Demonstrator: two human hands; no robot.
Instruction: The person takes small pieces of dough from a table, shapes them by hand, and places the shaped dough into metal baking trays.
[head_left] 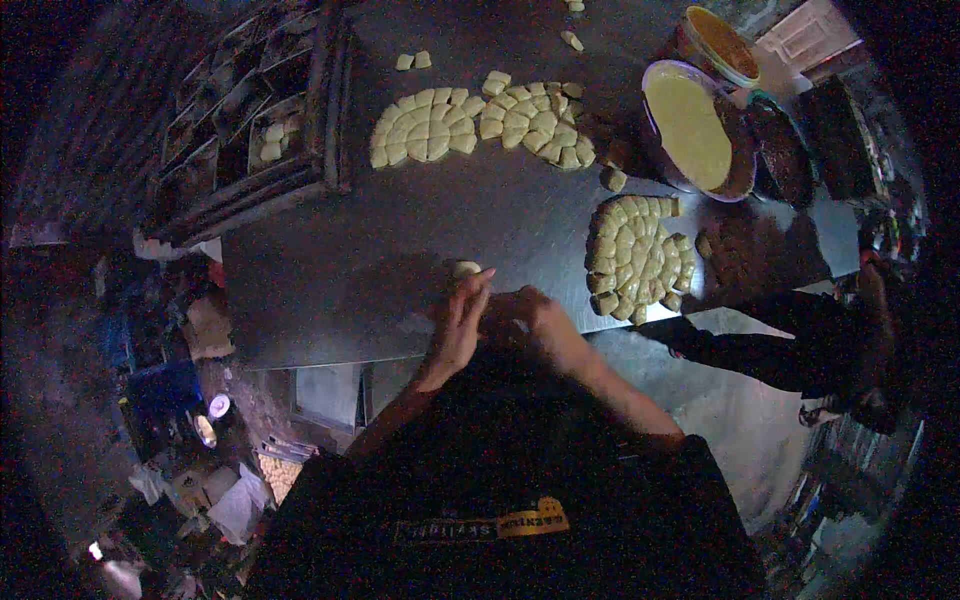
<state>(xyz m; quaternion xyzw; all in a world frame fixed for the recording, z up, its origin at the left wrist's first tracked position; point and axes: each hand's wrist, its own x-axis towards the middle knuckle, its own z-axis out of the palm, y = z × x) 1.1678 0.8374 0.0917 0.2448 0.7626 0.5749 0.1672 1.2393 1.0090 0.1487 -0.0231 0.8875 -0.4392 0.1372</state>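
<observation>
At the near side of the metal table [300, 300], my left hand [462, 325] has its fingers together, pointing away from me. A pale piece of dough [466, 268] shows at its fingertips and looks held there. Close by on the right, my right hand [545, 325] is curled, its fingers in shadow; whatever may be in them is hidden. Cut dough pieces lie packed side by side in a left cluster [424, 127] and a middle cluster [535, 122] beyond my hands. Another shiny cluster of dough pieces [640, 255] sits to the right.
A dark compartmented rack [335, 120] stands on the left, with pale pieces inside. At the back right are a tub of yellow batter [690, 130], a bucket [725, 45] and a dark basin [780, 150]. Another person's dark-clad legs [770, 350] are at right.
</observation>
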